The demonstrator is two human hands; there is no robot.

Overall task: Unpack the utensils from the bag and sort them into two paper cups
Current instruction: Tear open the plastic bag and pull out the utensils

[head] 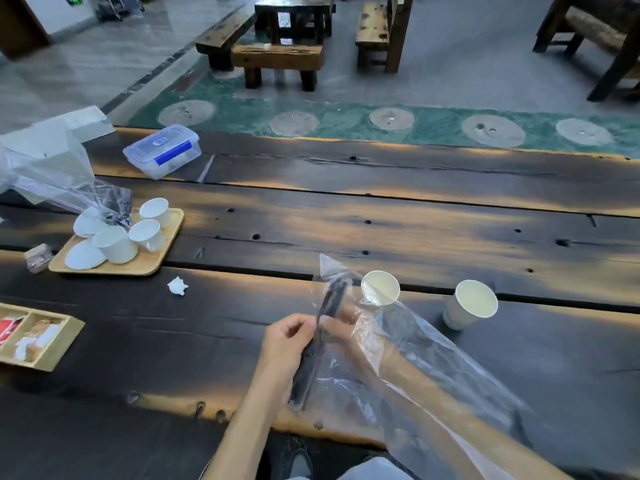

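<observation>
Gripping the bundle of dark slim plastic utensils [320, 341] from outside, the left hand [285, 344] curled round them; the right hand [341, 323], inside the clear crinkled plastic bag [415, 362], pinched them too. Beyond on the dark wooden bench [381, 209] stood two white paper cups [380, 288], apart.

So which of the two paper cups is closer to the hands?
The left paper cup, partly behind the clear bag; the right paper cup stands apart, farther right.
</observation>
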